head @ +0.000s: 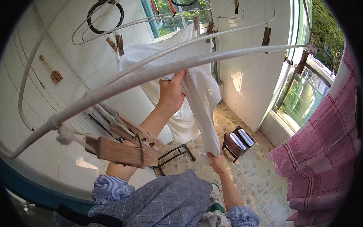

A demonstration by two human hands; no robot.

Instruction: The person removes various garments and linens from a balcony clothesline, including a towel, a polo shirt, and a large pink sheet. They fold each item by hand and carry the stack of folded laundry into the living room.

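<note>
A white terry towel (203,82) hangs in folds below the hangers. My left hand (173,91) grips its upper part, thumb uppermost. Lower down, my right hand (214,162) is closed around the gathered lower end of the same cloth, drawn into a long narrow fold. Behind, white cloth (167,48) hangs from wooden clothespins (120,45) at its left and more clothespins (210,32) at its right. Close to the camera, a bundle of wooden clothespins (127,151) dangles from a white hanging bar (138,73) and covers part of my left forearm.
A pink checked cloth (320,150) hangs at the right beside an open window (306,94). On the stone-patterned floor stand a small dark wooden stool (233,147) and a black metal frame (177,152). Wire hangers (178,17) and a black ring (89,17) hang above.
</note>
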